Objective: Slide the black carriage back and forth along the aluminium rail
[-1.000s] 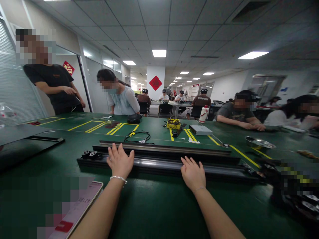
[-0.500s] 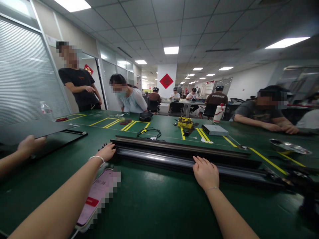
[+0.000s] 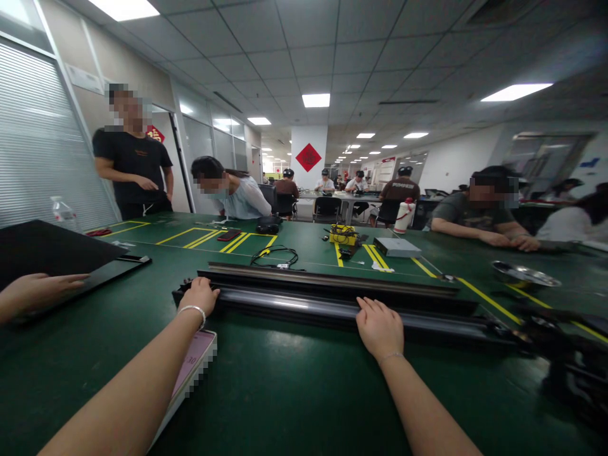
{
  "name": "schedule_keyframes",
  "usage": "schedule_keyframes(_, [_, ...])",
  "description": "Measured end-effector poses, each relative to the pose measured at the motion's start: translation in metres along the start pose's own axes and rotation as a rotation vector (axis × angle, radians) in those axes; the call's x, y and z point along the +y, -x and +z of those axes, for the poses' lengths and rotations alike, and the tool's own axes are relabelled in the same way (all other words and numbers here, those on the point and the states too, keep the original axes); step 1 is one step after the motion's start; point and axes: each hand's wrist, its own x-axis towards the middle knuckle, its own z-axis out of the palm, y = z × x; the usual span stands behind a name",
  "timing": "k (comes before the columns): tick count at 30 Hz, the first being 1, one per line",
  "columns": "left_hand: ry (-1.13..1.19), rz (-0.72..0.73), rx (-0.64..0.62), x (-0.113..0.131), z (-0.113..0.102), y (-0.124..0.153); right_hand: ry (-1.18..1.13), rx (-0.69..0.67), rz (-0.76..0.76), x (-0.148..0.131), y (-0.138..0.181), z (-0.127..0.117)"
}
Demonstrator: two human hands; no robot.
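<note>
Centrally, on the green table [image 3: 294,392], we see a long black bar [image 3: 289,305]. Right of centre, the right hand [image 3: 381,326] rests on it, fingers loosely extended; left of centre, the left hand [image 3: 198,295] covers its end, grip indeterminable to us.

"What's moved?"

"The left hand [image 3: 197,296]. A second ago it lay further in along the black bar [image 3: 289,304]; now it's at the left end, and the phone [image 3: 194,356] shows right of the forearm [image 3: 128,380], not left."

"Anything else?"

"A co-worker's hand [image 3: 42,291] has appeared beside the black sheet [image 3: 50,252]."
</note>
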Motion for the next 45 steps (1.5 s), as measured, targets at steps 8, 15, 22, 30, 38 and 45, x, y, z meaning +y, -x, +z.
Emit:
schedule_keyframes(8, [0.008,-0.018,0.02,0.0,0.001,0.002,-0.011,0.004,-0.004,0.001,0.0,0.002])
schedule_keyframes(15, [0.01,-0.041,0.002,0.002,-0.001,0.001,-0.027,0.016,0.005,0.001,0.0,0.003])
schedule_keyframes(22, [0.0,-0.022,0.01,0.003,0.0,0.001,-0.031,0.0,0.001,0.0,0.001,0.001])
schedule_keyframes(30, [-0.017,-0.021,0.037,-0.004,0.012,-0.014,-0.024,0.003,-0.002,-0.001,0.001,0.002])
schedule_keyframes(38, [-0.027,-0.038,-0.016,-0.008,0.017,-0.026,-0.027,0.002,-0.002,-0.001,0.001,0.001])
schedule_keyframes(45, [0.002,-0.058,-0.056,-0.01,0.015,-0.03,-0.031,0.01,0.002,-0.001,0.001,0.0])
